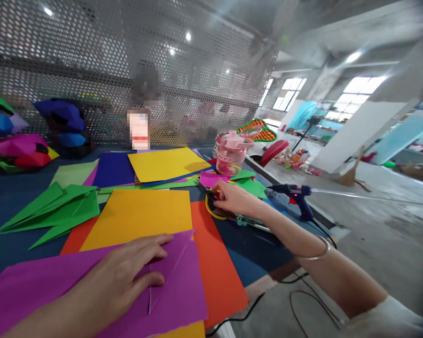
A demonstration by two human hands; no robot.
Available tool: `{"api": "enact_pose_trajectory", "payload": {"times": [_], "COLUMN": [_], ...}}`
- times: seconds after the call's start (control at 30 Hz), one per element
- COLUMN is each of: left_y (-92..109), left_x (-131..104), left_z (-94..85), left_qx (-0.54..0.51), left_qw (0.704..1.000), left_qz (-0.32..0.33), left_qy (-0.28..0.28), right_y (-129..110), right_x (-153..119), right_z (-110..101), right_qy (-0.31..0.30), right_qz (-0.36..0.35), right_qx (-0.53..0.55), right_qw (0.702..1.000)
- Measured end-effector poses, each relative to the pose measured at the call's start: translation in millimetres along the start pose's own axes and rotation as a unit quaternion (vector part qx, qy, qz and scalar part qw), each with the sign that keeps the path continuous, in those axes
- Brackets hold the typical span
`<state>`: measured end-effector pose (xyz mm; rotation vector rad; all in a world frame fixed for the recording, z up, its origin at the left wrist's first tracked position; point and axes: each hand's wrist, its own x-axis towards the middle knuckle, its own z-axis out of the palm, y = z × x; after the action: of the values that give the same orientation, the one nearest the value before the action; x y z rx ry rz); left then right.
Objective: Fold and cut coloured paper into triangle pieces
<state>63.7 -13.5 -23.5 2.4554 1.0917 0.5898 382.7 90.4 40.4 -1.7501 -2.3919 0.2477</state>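
My left hand (123,267) lies with its fingers stretched out over a purple paper sheet (183,291), which has a raised triangular flap and a slit near the thumb. Yellow-orange paper (144,211) and red-orange paper (218,263) lie beneath the purple sheet. Farther right, my right hand (229,199) has its fingers pinched at a small dark item beside a round thing with a yellow rim (215,214). What the fingers hold is partly hidden. A teal and grey tool (248,221) lies under the right wrist.
Folded green paper (63,209) is at left, near several faceted colourful paper shapes (21,150). Stacked coloured sheets (169,164) and a pink bottle (231,155) stand behind. A blue glue gun (296,195) rests at the right table edge, its cable hanging down.
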Motion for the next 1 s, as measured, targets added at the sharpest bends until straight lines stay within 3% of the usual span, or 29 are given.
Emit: {"api": "enact_pose_trajectory", "payload": {"times": [0.1,0.27,0.33,0.4,0.47,0.57,0.7,0.93,1.0], "left_y": [-3,-3,-2,-1,0,3,8,7,7], "left_x": [0,-2,-2,-2,-1,0,1,-1,-1], "left_z": [1.8,1.4,0.5,-0.7,-2.2,-4.4,-5.6,-3.8,-3.3], "left_qx": [-0.012,-0.006,-0.009,-0.015,-0.025,-0.051,-0.068,-0.063,-0.061], "left_qw": [1.000,1.000,0.999,0.998,0.998,0.996,0.994,0.995,0.995], "left_qz": [0.005,-0.013,-0.027,-0.042,-0.053,-0.066,-0.082,-0.081,-0.082], "left_qy": [-0.008,-0.022,-0.032,-0.032,-0.026,-0.020,-0.003,-0.003,-0.004], "right_y": [2,-12,-24,-41,-61,-85,-99,-109,-110], "right_x": [3,1,-3,-11,-23,-43,-56,-55,-53], "right_z": [-1,-11,-10,-4,5,20,39,50,50], "right_qy": [0.027,0.157,0.197,0.197,0.151,-0.006,-0.137,-0.266,-0.294], "right_qz": [-0.021,-0.060,-0.090,-0.126,-0.153,-0.187,-0.218,-0.184,-0.173], "right_qx": [0.021,0.099,0.221,0.366,0.475,0.561,0.565,0.588,0.579], "right_qw": [0.999,0.981,0.951,0.901,0.853,0.807,0.784,0.741,0.741]}}
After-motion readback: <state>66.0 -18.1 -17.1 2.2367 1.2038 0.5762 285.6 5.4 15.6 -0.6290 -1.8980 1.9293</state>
